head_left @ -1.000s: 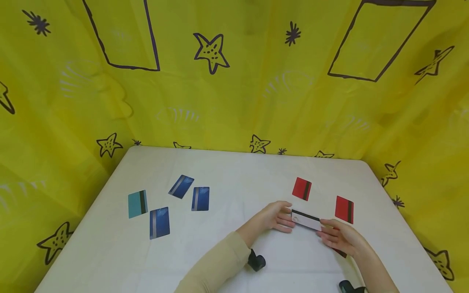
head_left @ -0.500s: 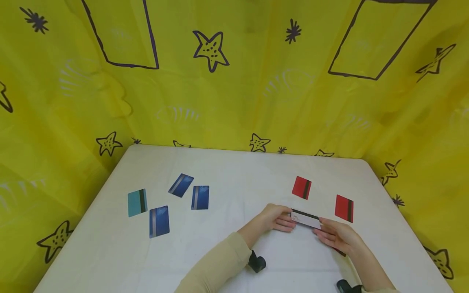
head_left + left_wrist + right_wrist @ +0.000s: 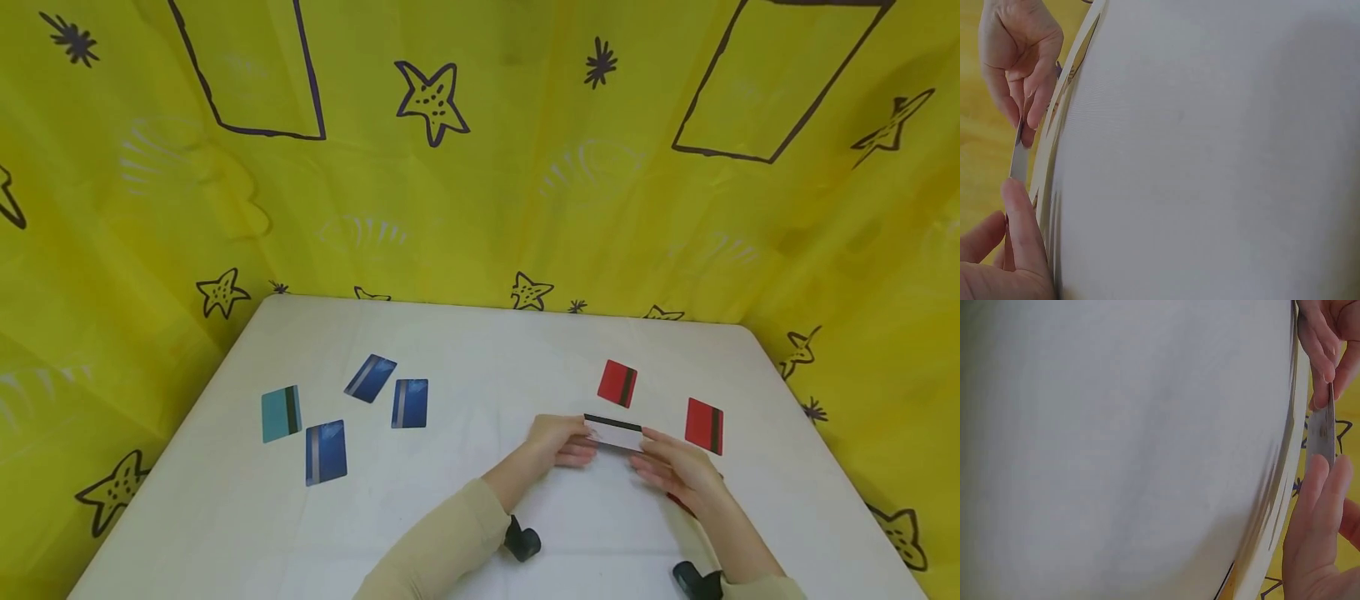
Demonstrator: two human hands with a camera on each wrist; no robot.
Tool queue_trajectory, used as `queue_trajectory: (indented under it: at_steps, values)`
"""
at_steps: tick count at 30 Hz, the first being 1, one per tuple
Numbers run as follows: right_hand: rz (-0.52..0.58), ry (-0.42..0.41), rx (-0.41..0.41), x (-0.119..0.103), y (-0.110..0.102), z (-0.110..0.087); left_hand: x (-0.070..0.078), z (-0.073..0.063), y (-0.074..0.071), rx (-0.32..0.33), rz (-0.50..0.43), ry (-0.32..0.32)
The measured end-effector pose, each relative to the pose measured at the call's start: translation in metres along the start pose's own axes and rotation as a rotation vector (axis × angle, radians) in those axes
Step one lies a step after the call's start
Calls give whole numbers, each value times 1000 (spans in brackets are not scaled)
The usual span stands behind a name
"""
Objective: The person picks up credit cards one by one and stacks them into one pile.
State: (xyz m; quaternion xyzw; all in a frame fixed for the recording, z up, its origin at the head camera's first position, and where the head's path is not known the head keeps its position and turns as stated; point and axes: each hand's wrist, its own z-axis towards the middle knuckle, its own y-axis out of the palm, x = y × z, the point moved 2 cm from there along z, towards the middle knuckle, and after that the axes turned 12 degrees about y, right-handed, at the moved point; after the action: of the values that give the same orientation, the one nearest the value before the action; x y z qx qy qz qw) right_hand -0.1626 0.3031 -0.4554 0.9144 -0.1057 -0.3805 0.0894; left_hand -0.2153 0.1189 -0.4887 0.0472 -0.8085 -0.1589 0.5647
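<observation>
White card [image 3: 613,434], a dark stripe along its far long edge, is held between the two hands, raised off the white worktop [image 3: 480,367]. The left hand [image 3: 558,439] pinches one short end and the right hand [image 3: 681,473] pinches the other, so the card spans the gap between them; both wrist views show it nearly edge-on against the yellow curtain [image 3: 480,183]. Just beyond the card lies a red card [image 3: 617,383] with a dark band, and a second red card [image 3: 704,426] lies just beside the right hand, on its far side. The right hand covers most of a red piece [image 3: 679,503] beneath it; only slivers show, too little to tell its outline. Well apart, toward the person's left, three blue cards with grey bands lie flat: a tilted blue card [image 3: 371,378] farthest off, an upright-set blue card [image 3: 410,403] near it, and a nearer blue card [image 3: 326,452]. A teal card [image 3: 281,414] with a dark band lies leftmost, near that last one. Beige sleeves [image 3: 442,537] and black wrist devices [image 3: 522,540] cover parts of the worktop's near side, and the star-printed curtain closes off its far edge.
</observation>
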Motion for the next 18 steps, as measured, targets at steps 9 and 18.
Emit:
queue_trajectory:
  at_steps: [9,18]
  values:
    - [-56,-29,63,-7,18,7,9,1,-14,23,-33,32]
    - [-21,-74,16,-12,35,17,21,6,-31,45,-56,74]
